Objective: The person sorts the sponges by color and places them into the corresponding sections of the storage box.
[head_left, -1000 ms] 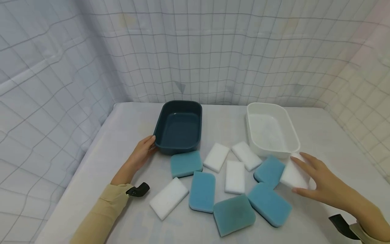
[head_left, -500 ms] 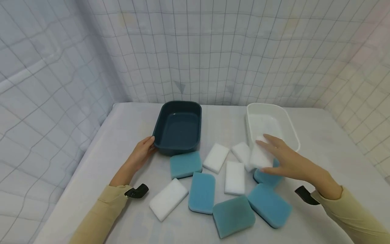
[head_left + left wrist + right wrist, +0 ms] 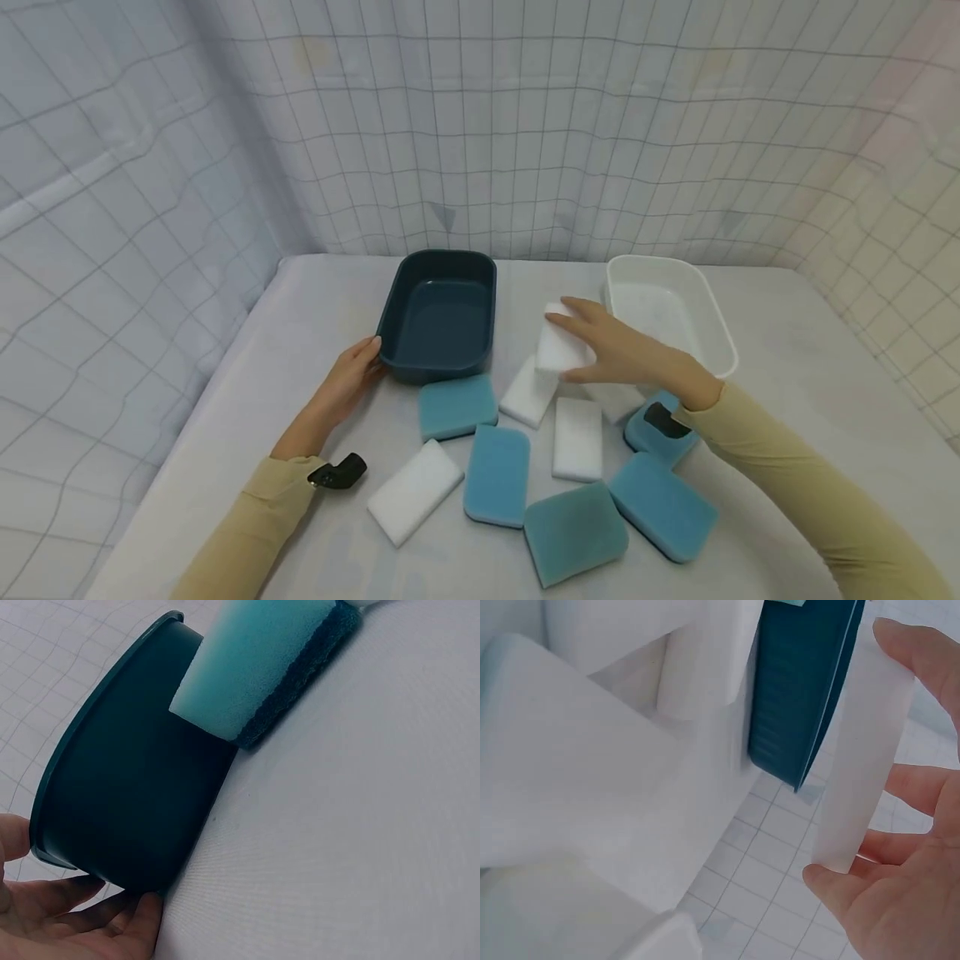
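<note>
My right hand [image 3: 618, 342] grips a white sponge block [image 3: 558, 342] by its ends, raised above the other sponges between the two bins. The right wrist view shows that white sponge [image 3: 870, 742] held edge-on between thumb and fingertips. At the near left corner of the dark teal bin [image 3: 442, 367], my left hand [image 3: 348, 379] holds on with the thumb at the rim and the other fingers against the outer wall [image 3: 127, 780]. A blue sponge with a dark scouring side [image 3: 262, 667] stands close by the bin's near end. Nothing lies inside the teal bin.
A white bin [image 3: 720, 342] stands at the back right, partly behind my right arm. Several white sponges, such as one at the left [image 3: 416, 492], and blue sponges, such as one at the front [image 3: 576, 533], lie scattered across the white table [image 3: 330, 283]. Checked cloth [image 3: 517, 150] hangs behind.
My right hand has carried the white sponge from beside the white bin leftward, past that bin's front, toward the teal bin. The left hand stays at the teal bin's corner.
</note>
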The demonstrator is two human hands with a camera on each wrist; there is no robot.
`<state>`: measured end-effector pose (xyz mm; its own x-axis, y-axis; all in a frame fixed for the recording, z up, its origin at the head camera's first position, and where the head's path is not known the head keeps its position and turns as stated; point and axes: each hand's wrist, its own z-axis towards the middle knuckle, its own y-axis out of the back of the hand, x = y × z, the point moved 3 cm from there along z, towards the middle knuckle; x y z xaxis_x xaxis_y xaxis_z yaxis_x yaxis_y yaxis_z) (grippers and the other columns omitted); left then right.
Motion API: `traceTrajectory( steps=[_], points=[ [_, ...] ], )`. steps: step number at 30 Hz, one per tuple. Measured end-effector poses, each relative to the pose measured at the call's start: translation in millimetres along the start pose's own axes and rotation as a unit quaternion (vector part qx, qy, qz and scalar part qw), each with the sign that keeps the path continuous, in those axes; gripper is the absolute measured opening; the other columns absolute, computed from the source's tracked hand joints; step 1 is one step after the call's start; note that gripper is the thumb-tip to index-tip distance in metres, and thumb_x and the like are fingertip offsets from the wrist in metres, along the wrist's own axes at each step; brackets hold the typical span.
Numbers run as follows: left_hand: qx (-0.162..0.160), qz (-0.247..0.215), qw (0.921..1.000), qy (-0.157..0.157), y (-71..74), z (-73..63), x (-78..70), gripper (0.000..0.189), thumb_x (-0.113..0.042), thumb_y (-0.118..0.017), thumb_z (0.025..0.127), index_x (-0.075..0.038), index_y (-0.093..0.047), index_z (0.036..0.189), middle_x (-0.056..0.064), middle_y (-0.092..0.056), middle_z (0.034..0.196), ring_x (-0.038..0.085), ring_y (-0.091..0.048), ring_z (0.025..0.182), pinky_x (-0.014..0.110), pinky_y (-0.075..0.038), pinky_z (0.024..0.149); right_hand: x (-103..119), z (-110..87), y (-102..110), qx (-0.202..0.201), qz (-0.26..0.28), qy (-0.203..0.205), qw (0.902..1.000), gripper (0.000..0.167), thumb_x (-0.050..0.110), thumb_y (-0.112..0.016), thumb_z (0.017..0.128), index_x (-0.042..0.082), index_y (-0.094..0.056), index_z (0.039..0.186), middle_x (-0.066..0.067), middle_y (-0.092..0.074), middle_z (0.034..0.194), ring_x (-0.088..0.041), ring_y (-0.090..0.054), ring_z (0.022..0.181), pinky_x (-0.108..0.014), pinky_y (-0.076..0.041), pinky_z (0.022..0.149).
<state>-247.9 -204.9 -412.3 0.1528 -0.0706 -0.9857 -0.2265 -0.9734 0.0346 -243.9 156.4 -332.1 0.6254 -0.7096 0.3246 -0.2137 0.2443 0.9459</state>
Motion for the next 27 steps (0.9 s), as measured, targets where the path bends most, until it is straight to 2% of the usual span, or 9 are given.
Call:
traceTrajectory(
  steps=[4, 7, 21, 27],
  points=[
    [-0.001, -0.001, 1.0, -0.008, -0.2, 2.9, -1.5, 0.06, -0.033, -0.027, 0.103, 0.008, -0.016, 0.146, 0.023, -0.018, 0.155, 0.032, -0.019, 0.143, 0.045, -0.015, 0.12, 10.7, 26.4, 3.5, 0.004, -0.004, 0.036, 0.9993, 0.081, 0.034, -0.071, 0.082, 0.007, -0.031, 0.146, -0.026, -0.017, 0.152, -0.042, -0.022, 0.139, -0.058, -0.031, 0.109],
    [0.005, 0.008, 0.9999, -0.013, -2.1, 4.8, -1.2, 0.06, -0.033, -0.028, 0.103, 0.008, -0.018, 0.146, 0.022, -0.018, 0.155, 0.032, -0.019, 0.144, 0.045, -0.016, 0.12, 17.6, 40.1, 4.6, 0.002, -0.004, 0.048, 0.9988, 0.082, 0.033, -0.072, 0.081, 0.005, -0.03, 0.146, -0.027, -0.017, 0.152, -0.042, -0.023, 0.139, -0.057, -0.03, 0.11],
    [0.005, 0.014, 0.9998, -0.016, -7.9, 7.5, -3.9, 0.058, -0.029, -0.027, 0.104, 0.01, -0.017, 0.145, 0.024, -0.016, 0.155, 0.035, -0.018, 0.144, 0.047, -0.018, 0.119, 32.7, 82.0, -5.4, 0.02, 0.011, 0.034, 0.9991, 0.083, 0.038, -0.069, 0.083, 0.011, -0.026, 0.148, -0.02, -0.012, 0.156, -0.037, -0.016, 0.144, -0.053, -0.027, 0.114],
    [0.002, 0.016, 0.9998, -0.01, -6.8, 6.6, 0.3, 0.058, -0.03, -0.027, 0.104, 0.009, -0.018, 0.146, 0.024, -0.016, 0.155, 0.034, -0.017, 0.145, 0.046, -0.016, 0.12, 39.0, 92.6, -12.4, 0.02, 0.016, 0.053, 0.9983, 0.075, 0.034, -0.066, 0.087, 0.009, -0.029, 0.147, -0.022, -0.015, 0.155, -0.038, -0.02, 0.143, -0.052, -0.027, 0.114]
  ],
)
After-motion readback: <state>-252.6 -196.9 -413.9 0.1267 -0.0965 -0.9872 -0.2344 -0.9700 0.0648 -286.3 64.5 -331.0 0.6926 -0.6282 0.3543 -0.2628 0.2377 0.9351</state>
